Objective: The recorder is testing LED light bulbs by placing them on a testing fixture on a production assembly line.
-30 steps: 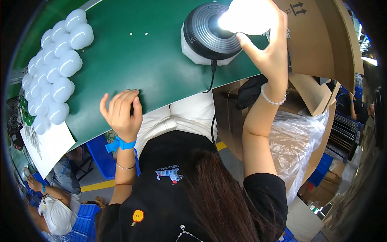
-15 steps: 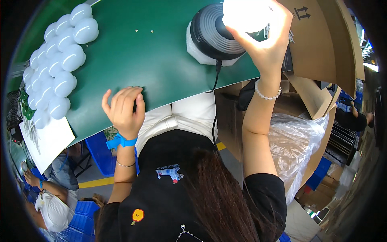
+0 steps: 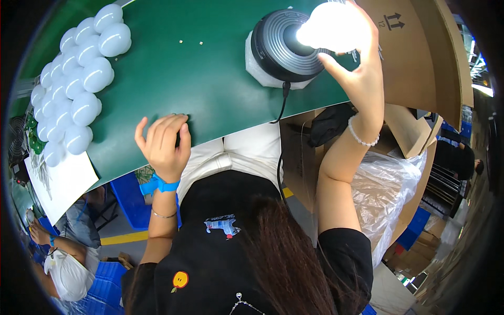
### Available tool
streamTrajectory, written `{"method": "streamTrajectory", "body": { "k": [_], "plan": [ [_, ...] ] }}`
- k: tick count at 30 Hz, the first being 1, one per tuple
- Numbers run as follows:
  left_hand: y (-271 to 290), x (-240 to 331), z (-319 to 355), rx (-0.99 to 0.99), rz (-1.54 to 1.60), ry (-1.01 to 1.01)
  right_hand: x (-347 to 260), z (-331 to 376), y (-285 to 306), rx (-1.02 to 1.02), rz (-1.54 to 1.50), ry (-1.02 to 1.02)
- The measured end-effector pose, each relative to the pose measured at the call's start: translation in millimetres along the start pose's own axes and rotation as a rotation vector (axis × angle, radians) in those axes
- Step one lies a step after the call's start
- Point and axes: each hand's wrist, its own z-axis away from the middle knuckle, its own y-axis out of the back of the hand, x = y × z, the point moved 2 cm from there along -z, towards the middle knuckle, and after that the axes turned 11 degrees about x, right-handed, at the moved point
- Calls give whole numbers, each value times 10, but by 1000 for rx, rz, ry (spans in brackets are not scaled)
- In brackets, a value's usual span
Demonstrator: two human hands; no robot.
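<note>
A brightly lit light bulb (image 3: 332, 29) glows at the upper right, its glare washing out its edges. My right hand (image 3: 362, 65) is closed around its right side, the fingers behind it and the thumb below. The bulb is tilted, one end at the dark centre of a round black device (image 3: 286, 50) with grey concentric rings; whether they touch I cannot tell. That device sits on a white foam pad (image 3: 255, 73). At the table's near edge rests my left hand (image 3: 167, 144), open and holding nothing, fingers loosely bent.
Rows of white bulbs (image 3: 86, 76) stand at the left of the green table (image 3: 210, 84), with white paper (image 3: 60, 184) nearer. Two tiny pieces (image 3: 200, 43) lie mid-table. A cardboard box (image 3: 415, 63) rises at right; a plastic-lined box (image 3: 386, 184) stands below. Another person (image 3: 73, 268) sits lower left.
My right hand has shifted right and tilted the lit bulb, uncovering more of the ringed device. The thumb has come away from the bulb's left side. My left hand stays in place.
</note>
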Motion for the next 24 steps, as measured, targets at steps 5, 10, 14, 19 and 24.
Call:
{"method": "streamTrajectory", "body": {
  "k": [5,10,14,19,24],
  "plan": [
    [-21,-5,4,-7,-1,-9,243,67,41,10,71,220],
    [-27,-15,2,2,2,-12,-15,17,-79,-114,195,-118],
    [-14,1,-6,1,-3,-8,-76,-4,-269,157,248,482],
    [0,-7,13,-5,0,1,-105,-50,-380,305,-79,289],
    [7,3,5,-8,6,-1,217,-66,-405,291,48,441]
  ]
}}
